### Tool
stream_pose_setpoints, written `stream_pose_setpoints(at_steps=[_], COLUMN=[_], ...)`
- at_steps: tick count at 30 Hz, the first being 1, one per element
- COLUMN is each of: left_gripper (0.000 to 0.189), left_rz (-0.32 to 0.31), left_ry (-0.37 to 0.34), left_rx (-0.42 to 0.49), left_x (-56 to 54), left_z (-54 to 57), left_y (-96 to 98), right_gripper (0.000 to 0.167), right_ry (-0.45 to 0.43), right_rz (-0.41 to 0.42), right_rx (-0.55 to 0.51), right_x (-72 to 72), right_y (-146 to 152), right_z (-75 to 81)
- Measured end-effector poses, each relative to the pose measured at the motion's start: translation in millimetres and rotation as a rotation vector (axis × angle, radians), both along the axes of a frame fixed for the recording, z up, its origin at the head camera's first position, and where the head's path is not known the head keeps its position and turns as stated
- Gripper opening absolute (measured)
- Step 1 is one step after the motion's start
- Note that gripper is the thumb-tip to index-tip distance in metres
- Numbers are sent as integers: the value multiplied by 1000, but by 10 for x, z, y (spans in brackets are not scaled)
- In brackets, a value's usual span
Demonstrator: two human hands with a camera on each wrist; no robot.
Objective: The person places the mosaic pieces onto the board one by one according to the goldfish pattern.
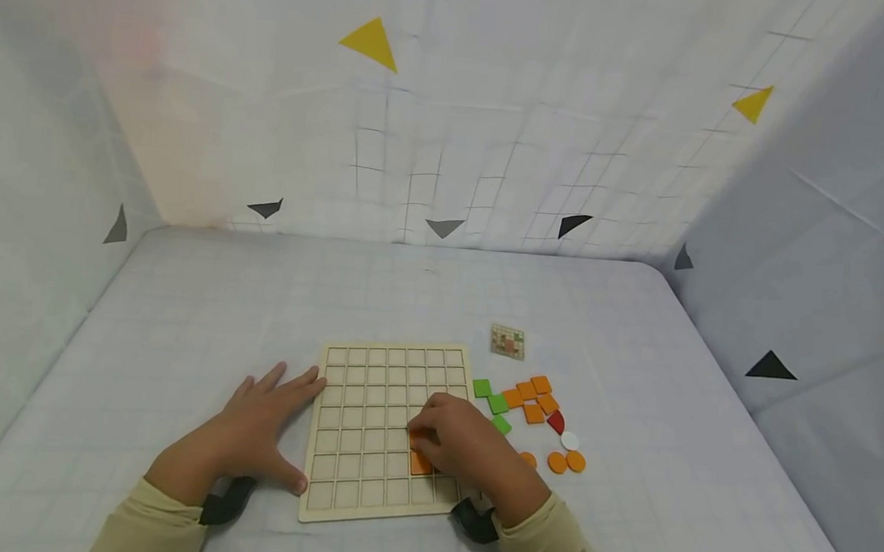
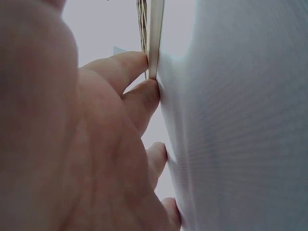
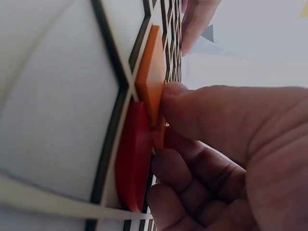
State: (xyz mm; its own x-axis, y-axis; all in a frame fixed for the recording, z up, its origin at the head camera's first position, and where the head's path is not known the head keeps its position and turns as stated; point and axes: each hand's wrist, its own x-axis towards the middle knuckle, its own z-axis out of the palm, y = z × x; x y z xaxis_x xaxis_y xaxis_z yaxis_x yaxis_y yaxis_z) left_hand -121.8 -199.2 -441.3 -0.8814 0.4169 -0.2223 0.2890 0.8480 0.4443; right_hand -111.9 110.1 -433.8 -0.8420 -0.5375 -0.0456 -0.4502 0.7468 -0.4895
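A pale wooden grid board (image 1: pixel 352 442) lies flat on the table. My left hand (image 1: pixel 254 429) spreads beside it, with fingertips and thumb at its left edge; the left wrist view shows two fingertips (image 2: pixel 148 89) against the board's side. Over the board's lower right part, my right hand (image 1: pixel 471 444) pinches an orange square tile (image 1: pixel 419 436) between thumb and fingers, partly hidden by them. Just nearer sits another orange square tile (image 1: pixel 420 464) in a cell. A red curved-edge piece (image 3: pixel 134 154) lies beside it in the right wrist view, hidden from the head view.
Right of the board lie several loose orange square tiles (image 1: pixel 534 413), green squares (image 1: pixel 499 404), a red quarter-round piece (image 1: pixel 557 422), a white disc (image 1: pixel 570 441) and orange discs (image 1: pixel 576 461). A small printed pattern card (image 1: pixel 508 342) lies behind them. White sheeting walls (image 1: pixel 449 143) enclose the table.
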Motion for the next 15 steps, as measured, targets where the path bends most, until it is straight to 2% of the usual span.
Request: stream_pose_setpoints(at_steps=[5,15], left_gripper=[140,141], left_rz=[-3,11], left_ry=[4,-5], left_rx=[-6,2], left_x=[1,-17], left_z=[-2,-67], left_y=[-4,-17], right_gripper=[13,29], right_ry=[-2,-5], right_rz=[-12,-78], right_rx=[4,-20], right_x=[7,12], right_y=[-23,-4], right_z=[13,5])
